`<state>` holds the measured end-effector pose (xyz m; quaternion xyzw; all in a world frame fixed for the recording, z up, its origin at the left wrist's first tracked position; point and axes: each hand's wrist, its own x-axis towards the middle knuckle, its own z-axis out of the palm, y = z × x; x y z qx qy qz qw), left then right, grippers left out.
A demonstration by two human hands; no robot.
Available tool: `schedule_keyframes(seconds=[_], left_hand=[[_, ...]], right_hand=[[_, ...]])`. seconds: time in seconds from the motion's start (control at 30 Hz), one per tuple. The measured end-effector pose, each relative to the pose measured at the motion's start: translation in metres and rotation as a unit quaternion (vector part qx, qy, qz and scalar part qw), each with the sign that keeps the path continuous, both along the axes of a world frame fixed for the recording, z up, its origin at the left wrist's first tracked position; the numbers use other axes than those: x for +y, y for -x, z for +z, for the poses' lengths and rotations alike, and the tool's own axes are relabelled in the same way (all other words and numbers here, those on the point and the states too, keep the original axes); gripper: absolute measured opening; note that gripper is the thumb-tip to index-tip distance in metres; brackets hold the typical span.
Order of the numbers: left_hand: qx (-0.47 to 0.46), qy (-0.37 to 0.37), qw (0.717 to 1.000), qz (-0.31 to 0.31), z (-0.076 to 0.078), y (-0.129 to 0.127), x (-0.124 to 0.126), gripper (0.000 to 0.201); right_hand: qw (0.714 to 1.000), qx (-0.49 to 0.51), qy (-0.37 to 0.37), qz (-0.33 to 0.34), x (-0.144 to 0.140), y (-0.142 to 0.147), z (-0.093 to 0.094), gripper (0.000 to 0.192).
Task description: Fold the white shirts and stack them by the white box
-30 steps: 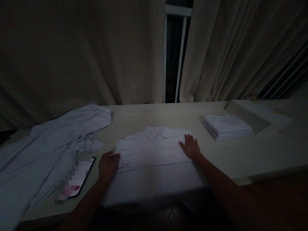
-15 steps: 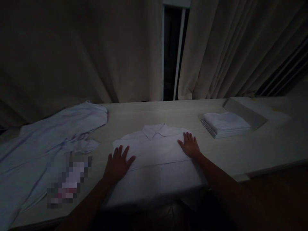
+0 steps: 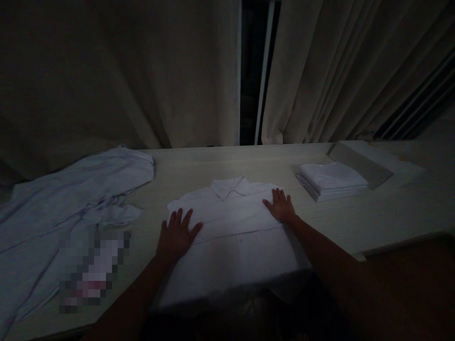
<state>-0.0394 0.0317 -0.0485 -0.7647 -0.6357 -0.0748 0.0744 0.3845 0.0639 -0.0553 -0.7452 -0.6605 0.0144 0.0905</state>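
Note:
A white collared shirt (image 3: 227, 255) lies spread face down in front of me, its collar (image 3: 231, 187) pointing away and its lower part hanging over the near table edge. My left hand (image 3: 177, 234) rests on the shirt's left side below the shoulder, fingers spread and palm down. On the right shoulder lies my right hand (image 3: 281, 206), also flat with the thumb apart from the fingers. Neither hand grips the cloth. A seam crosses the shirt's back between the two hands.
Crumpled light garments (image 3: 81, 194) cover the left of the pale table (image 3: 213, 163). Near them is a blurred-out item (image 3: 95, 270). Folded white cloths (image 3: 332, 180) are stacked at right, by a grey-white flat sheet (image 3: 362, 163). Curtains (image 3: 185, 76) hang behind the table.
Both hands stay flat on the shirt, with the left shifted very slightly. The view has tilted down and moved a little, so the garments at left appear slightly further left.

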Motion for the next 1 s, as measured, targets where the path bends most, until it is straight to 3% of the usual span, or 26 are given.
schedule_keyframes(seconds=[0.87, 1.0], left_hand=[[0.005, -0.013, 1.0, 0.011, -0.001, -0.015, 0.044, 0.08], [0.004, -0.031, 0.999, 0.012, 0.002, -0.018, 0.041, 0.077]], right_hand=[[1.0, -0.018, 0.023, -0.008, 0.039, -0.006, 0.006, 0.094], [1.0, -0.021, -0.02, -0.006, 0.032, -0.003, 0.011, 0.085]])
